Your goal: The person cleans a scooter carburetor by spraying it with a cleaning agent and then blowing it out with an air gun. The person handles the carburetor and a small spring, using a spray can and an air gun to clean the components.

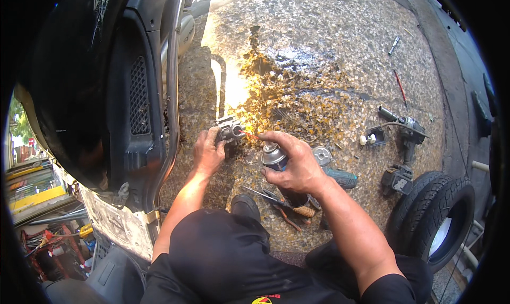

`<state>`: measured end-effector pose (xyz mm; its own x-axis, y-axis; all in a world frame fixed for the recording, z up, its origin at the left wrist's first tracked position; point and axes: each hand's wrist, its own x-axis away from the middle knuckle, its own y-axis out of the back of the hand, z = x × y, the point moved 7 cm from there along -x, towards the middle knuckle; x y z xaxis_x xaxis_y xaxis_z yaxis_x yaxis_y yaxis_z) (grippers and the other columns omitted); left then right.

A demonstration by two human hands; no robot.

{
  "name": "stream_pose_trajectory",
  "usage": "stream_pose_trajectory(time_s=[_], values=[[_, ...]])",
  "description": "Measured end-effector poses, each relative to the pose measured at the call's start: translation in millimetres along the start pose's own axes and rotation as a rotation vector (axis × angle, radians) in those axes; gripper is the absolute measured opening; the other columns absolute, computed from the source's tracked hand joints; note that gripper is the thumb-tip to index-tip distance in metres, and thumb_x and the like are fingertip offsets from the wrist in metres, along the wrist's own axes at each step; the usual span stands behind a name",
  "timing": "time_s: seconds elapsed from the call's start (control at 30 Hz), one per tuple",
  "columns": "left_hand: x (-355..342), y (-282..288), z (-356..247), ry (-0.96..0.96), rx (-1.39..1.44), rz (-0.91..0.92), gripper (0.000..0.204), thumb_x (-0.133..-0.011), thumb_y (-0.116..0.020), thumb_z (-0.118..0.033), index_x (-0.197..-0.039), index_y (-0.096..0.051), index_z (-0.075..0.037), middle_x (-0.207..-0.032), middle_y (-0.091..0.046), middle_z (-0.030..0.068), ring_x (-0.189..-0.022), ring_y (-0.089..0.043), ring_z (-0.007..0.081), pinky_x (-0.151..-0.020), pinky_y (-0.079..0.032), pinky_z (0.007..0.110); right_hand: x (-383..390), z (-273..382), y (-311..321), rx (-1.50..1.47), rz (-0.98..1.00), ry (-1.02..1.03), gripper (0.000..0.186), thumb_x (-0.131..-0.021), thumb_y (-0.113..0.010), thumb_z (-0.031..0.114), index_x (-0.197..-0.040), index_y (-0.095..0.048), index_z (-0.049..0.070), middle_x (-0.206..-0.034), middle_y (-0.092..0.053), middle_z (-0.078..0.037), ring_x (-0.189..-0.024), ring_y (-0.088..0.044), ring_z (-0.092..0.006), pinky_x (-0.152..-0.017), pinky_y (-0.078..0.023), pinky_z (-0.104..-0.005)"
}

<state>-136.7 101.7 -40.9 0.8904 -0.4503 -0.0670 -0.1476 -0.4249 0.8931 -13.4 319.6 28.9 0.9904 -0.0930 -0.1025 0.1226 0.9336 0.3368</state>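
My left hand is closed around a small metal housing with a round bore, which looks like a throttle body. The fingers wrap its left side, and the bore faces my right hand. In my right hand is an upright spray can, with the index finger on its top. A thin red straw runs from the nozzle to the mouth of the bore. Whether the straw's tip enters the bore, I cannot tell. My palm and fingers hide much of the can.
At left stands an open vehicle door. Pliers and a teal-handled tool lie below my right hand. Farther right are a cordless impact wrench, tyres, a red rod and a socket. Wet stains darken the pebbled ground.
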Motion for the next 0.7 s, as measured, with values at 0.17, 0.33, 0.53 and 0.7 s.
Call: stream_pose_trajectory(time_s=[0.17, 0.33, 0.53, 0.7], values=[[-6, -2, 3, 0.039, 0.147, -0.036, 0.033, -0.082, -0.075, -0.007, -0.111, -0.06, -0.007, -0.097, -0.066, 0.0111, -0.087, -0.067, 0.0251, -0.077, -0.054, 0.038, -2, -6, 2, -0.029, 0.052, -0.117, 0.062, -0.068, -0.078, 0.015, -0.127, -0.059, 0.008, -0.116, -0.066, -0.016, -0.108, -0.066, -0.0319, -0.095, -0.052, -0.0385], [-3, -21, 40, 0.578, 0.494, -0.03, 0.041, -0.088, -0.074, -0.038, -0.104, -0.06, -0.002, -0.083, -0.065, 0.0074, -0.075, -0.065, 0.0175, -0.068, -0.053, 0.034, -2, -13, 2, -0.105, 0.062, -0.215, 0.063, -0.069, -0.079, 0.015, -0.128, -0.058, 0.009, -0.113, -0.066, -0.016, -0.105, -0.067, -0.0311, -0.092, -0.053, -0.0377], [-15, -32, 53, 0.766, 0.321, 0.208, 0.062, -0.089, -0.063, -0.061, -0.075, -0.065, -0.001, -0.065, -0.061, 0.0061, -0.056, -0.058, 0.0159, -0.049, -0.045, 0.033, -3, -16, 2, -0.018, -0.006, -0.134, 0.062, -0.07, -0.079, 0.015, -0.128, -0.058, 0.009, -0.111, -0.067, -0.014, -0.101, -0.068, -0.0266, -0.09, -0.054, -0.0359], [-34, -26, 35, 0.616, 0.168, 0.199, 0.066, -0.087, -0.062, -0.062, -0.071, -0.064, 0.002, -0.067, -0.064, 0.017, -0.065, -0.064, 0.0295, -0.062, -0.046, 0.045, -1, -25, 1, -0.077, 0.039, -0.219, 0.062, -0.07, -0.079, 0.014, -0.128, -0.058, 0.009, -0.111, -0.067, -0.011, -0.096, -0.069, -0.0208, -0.088, -0.054, -0.033]])
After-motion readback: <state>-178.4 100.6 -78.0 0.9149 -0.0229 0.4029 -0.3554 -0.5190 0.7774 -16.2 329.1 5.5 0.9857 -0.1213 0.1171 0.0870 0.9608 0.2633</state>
